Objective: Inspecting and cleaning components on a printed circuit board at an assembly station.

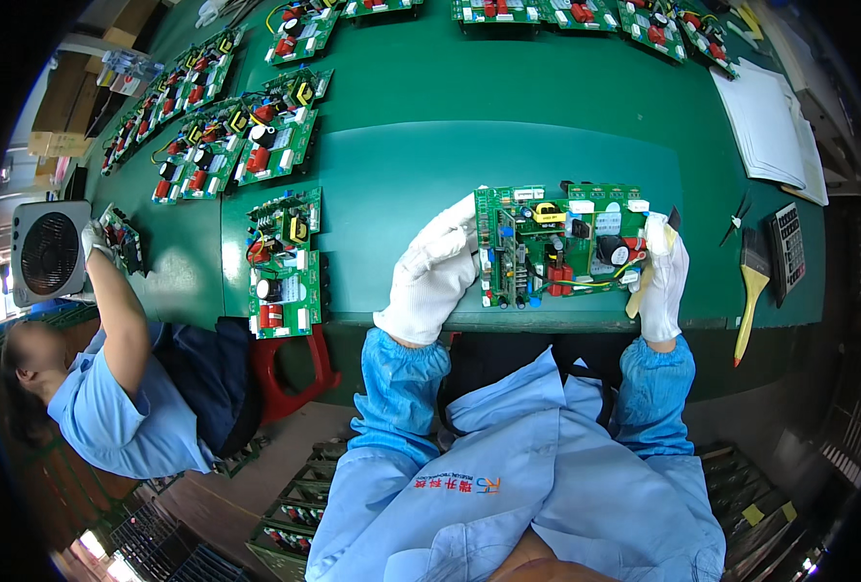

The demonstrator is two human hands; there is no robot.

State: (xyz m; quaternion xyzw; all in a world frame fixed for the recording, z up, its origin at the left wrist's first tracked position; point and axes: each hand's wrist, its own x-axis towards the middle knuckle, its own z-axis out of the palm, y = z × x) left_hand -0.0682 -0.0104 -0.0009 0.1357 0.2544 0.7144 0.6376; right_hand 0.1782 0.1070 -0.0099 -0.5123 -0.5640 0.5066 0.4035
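Note:
Both of my hands wear white gloves and grip a green circuit board [558,254], tilted up near the table's front edge. My left hand [432,270] is closed on its left edge, with the fingers partly behind it. At the right edge my right hand [663,276] is closed on the board too. A slim tool with a dark tip and a pale yellowish end, perhaps a brush, also lies in that hand; most of it is hidden. The board carries red and black cylindrical parts, a yellow-wrapped transformer, white connectors and a yellow-green wire.
Several similar boards stand on the green table [401,155] at the left and far side. Rightward lie a yellow-handled brush [752,281], a calculator [787,250], small cutters [737,215] and white papers [762,126]. At the left, a co-worker [125,378] handles another board beside a fan [50,252].

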